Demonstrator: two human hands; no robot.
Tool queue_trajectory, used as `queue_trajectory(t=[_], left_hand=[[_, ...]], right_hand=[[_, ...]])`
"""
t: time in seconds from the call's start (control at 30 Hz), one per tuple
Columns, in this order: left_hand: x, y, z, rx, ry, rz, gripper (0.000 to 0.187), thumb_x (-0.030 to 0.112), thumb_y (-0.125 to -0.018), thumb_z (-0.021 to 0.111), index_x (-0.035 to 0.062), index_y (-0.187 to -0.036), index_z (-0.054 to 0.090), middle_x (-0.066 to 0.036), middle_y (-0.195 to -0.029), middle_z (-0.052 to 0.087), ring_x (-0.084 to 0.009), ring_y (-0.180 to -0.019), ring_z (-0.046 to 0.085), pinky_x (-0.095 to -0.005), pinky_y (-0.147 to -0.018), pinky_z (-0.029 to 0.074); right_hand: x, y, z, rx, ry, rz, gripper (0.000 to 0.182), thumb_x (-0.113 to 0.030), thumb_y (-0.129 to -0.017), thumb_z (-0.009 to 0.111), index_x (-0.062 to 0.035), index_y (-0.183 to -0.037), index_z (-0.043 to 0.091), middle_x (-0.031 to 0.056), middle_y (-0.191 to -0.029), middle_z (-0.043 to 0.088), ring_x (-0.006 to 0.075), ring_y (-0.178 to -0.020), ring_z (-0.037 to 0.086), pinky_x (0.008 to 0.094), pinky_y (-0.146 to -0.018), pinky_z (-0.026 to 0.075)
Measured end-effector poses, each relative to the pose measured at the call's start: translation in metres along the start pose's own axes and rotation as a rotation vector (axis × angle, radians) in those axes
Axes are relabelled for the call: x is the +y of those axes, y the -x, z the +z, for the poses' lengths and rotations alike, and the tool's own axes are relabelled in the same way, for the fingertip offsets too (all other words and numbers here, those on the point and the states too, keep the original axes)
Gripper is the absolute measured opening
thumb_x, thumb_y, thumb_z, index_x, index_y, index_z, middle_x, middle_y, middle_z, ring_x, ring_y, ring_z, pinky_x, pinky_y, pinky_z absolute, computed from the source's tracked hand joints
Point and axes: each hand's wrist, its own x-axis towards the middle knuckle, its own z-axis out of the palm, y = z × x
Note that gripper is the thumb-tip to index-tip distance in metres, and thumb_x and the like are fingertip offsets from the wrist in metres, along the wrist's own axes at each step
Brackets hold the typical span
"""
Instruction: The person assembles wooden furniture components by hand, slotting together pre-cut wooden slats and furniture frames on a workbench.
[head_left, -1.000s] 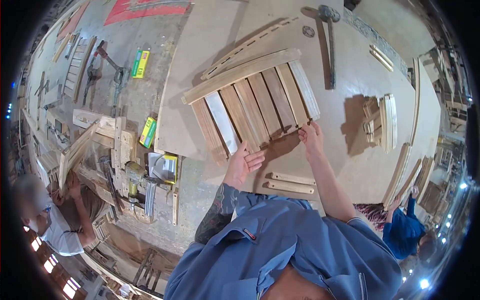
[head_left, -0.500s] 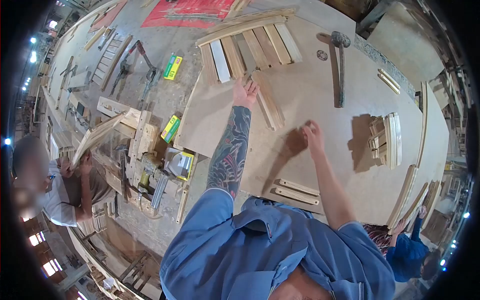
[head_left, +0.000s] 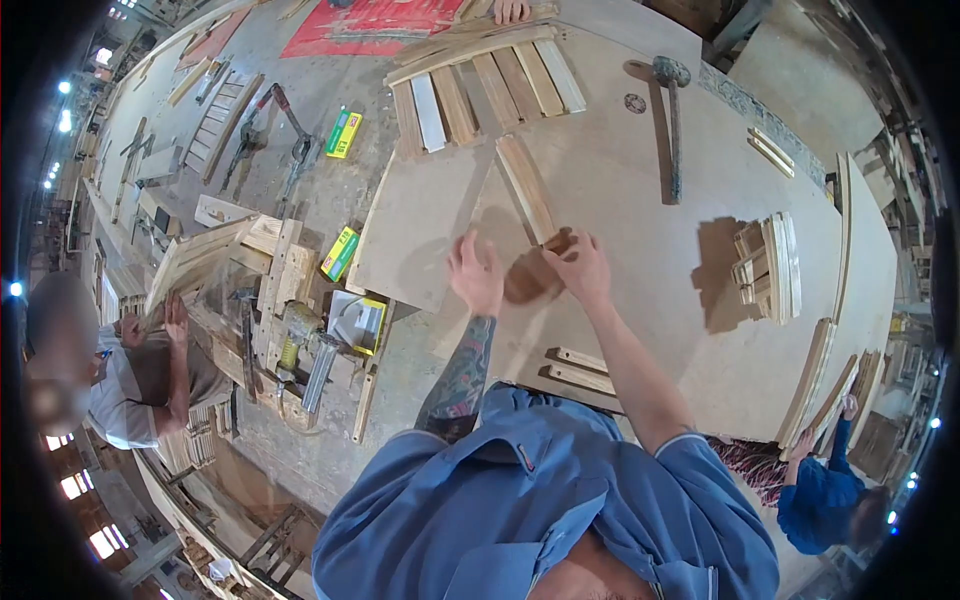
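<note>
1. The loose wood slat [head_left: 524, 188] lies at 12 o'clock on the counter [head_left: 620, 190]. It looks light, stiff and hard to break. Its long edges near the middle seem best to hold.
2. The right hand [head_left: 585, 270] has its fingers bent at the slat's near end; I cannot tell if they grip it. The left hand [head_left: 476, 274] has loose, open fingers and holds nothing.
3. The slatted frame [head_left: 450, 100] is just past the slat, the mallet [head_left: 674, 130] at 1 o'clock.
4. The counter looks flat and smooth. A person [head_left: 130, 395] sits at 9 o'clock in the busy workshop.
</note>
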Motion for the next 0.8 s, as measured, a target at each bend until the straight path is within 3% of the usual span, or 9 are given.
queue_trajectory(t=[0.07, 0.17, 0.33, 0.47, 0.57, 0.67, 0.73, 0.8], left_hand=[[-0.005, 0.001, -0.027, -0.078, -0.216, -0.101, 0.041, 0.034, -0.092, 0.063, 0.0094, -0.125, 0.059, -0.018, -0.123, 0.060, -0.0394, -0.110, 0.055, -0.0510, -0.094, 0.042], [-0.026, 0.002, -0.047, -0.138, -0.394, -0.149, 0.045, 0.040, -0.094, 0.059, 0.0110, -0.129, 0.056, -0.017, -0.131, 0.054, -0.0388, -0.114, 0.052, -0.0516, -0.096, 0.040], [-0.031, -0.002, -0.043, -0.251, -0.406, -0.238, 0.050, 0.044, -0.093, 0.058, 0.0121, -0.131, 0.055, -0.017, -0.136, 0.047, -0.0379, -0.120, 0.047, -0.0510, -0.101, 0.036], [-0.032, -0.002, -0.039, -0.273, -0.426, -0.272, 0.050, 0.046, -0.094, 0.057, 0.0143, -0.132, 0.054, -0.015, -0.138, 0.045, -0.0372, -0.123, 0.044, -0.0504, -0.103, 0.035], [-0.030, -0.003, -0.038, -0.333, -0.461, -0.312, 0.053, 0.048, -0.095, 0.053, 0.0147, -0.135, 0.052, -0.016, -0.140, 0.043, -0.0372, -0.126, 0.041, -0.0504, -0.105, 0.032], [-0.034, 0.000, -0.037, -0.356, -0.454, -0.308, 0.054, 0.048, -0.095, 0.053, 0.0148, -0.137, 0.051, -0.017, -0.143, 0.042, -0.0382, -0.126, 0.041, -0.0534, -0.105, 0.029], [-0.035, -0.002, -0.039, -0.353, -0.447, -0.289, 0.053, 0.047, -0.095, 0.053, 0.0151, -0.138, 0.050, -0.019, -0.143, 0.041, -0.0391, -0.125, 0.041, -0.0548, -0.104, 0.029], [-0.033, -0.002, -0.039, -0.350, -0.472, -0.273, 0.053, 0.046, -0.095, 0.054, 0.0151, -0.138, 0.050, -0.019, -0.143, 0.041, -0.0393, -0.125, 0.041, -0.0556, -0.104, 0.030]], right_hand=[[-0.023, -0.024, 0.019, 0.029, 0.066, -0.099, 0.059, -0.037, -0.076, 0.078, -0.0068, -0.124, 0.059, 0.0145, -0.116, 0.063, 0.0351, -0.103, 0.063, 0.0445, -0.085, 0.053], [-0.045, -0.050, 0.042, -0.108, 0.116, 0.002, 0.057, -0.033, -0.074, 0.078, -0.0062, -0.120, 0.060, 0.0151, -0.110, 0.063, 0.0350, -0.102, 0.063, 0.0453, -0.084, 0.053], [-0.105, -0.083, 0.033, -0.129, -0.074, -0.178, 0.047, -0.029, -0.072, 0.078, -0.0018, -0.108, 0.065, 0.0174, -0.099, 0.066, 0.0331, -0.092, 0.066, 0.0427, -0.080, 0.054], [-0.141, -0.116, 0.028, -0.259, -0.290, -0.052, 0.042, -0.029, -0.072, 0.077, -0.0007, -0.102, 0.067, 0.0168, -0.093, 0.068, 0.0317, -0.089, 0.067, 0.0400, -0.080, 0.053], [-0.141, -0.175, 0.075, -0.179, -0.265, -0.085, 0.041, -0.029, -0.073, 0.077, -0.0010, -0.101, 0.068, 0.0160, -0.090, 0.069, 0.0304, -0.085, 0.068, 0.0372, -0.080, 0.053], [-0.150, -0.222, 0.109, -0.116, -0.319, 0.034, 0.041, -0.028, -0.072, 0.076, -0.0009, -0.102, 0.067, 0.0163, -0.093, 0.068, 0.0319, -0.090, 0.066, 0.0398, -0.081, 0.052], [-0.149, -0.242, 0.125, 0.121, -0.071, -0.172, 0.045, -0.027, -0.071, 0.075, -0.0008, -0.106, 0.064, 0.0162, -0.099, 0.064, 0.0335, -0.095, 0.063, 0.0427, -0.083, 0.051], [-0.150, -0.251, 0.133, 0.133, -0.032, -0.147, 0.048, -0.027, -0.070, 0.075, -0.0009, -0.109, 0.062, 0.0163, -0.102, 0.062, 0.0342, -0.097, 0.061, 0.0438, -0.084, 0.050]])
